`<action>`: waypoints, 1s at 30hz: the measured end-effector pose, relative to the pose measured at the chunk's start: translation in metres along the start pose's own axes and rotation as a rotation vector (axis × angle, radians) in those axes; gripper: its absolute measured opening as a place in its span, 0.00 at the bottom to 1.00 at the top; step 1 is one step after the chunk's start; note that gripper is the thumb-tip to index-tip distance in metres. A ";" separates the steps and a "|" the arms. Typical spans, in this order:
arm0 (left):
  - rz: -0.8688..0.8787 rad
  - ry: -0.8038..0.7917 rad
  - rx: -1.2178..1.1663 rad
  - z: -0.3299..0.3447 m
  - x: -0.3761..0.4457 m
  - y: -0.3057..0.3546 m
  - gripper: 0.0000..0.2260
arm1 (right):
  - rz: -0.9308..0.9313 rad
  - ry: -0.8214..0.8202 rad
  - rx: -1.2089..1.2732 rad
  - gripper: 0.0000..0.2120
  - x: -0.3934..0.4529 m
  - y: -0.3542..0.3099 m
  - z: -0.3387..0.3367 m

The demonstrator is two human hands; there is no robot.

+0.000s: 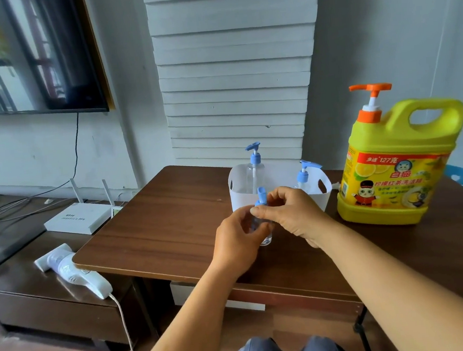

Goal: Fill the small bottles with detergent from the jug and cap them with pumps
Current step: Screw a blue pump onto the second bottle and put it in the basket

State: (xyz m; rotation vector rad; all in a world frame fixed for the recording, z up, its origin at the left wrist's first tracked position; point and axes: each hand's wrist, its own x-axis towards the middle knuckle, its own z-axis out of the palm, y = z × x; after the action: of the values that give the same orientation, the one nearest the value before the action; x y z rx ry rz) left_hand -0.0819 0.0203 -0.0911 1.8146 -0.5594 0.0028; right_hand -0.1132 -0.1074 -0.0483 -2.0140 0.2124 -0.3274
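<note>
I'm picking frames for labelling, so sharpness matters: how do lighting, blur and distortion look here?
Head view: soft, even daylight with faint shadows; wide-angle bending bows the white slatted panel; the yellow jug looks slightly soft, its label print hard to read; the window shows blurry reflections; the small bottle is clear plastic and mostly hidden by both hands.

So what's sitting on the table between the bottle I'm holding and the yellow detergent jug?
In the head view, the white basket sits partly in that stretch, just behind your right hand. Otherwise only bare table separates the small bottle from the jug.
</note>
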 end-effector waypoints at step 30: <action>-0.012 0.003 -0.018 0.000 0.001 0.001 0.16 | -0.050 -0.020 0.053 0.09 -0.006 0.002 -0.001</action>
State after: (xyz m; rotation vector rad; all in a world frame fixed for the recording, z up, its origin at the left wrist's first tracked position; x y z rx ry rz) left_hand -0.0815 0.0197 -0.0904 1.8004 -0.5450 -0.0067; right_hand -0.1197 -0.1076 -0.0500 -1.9718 0.1390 -0.3407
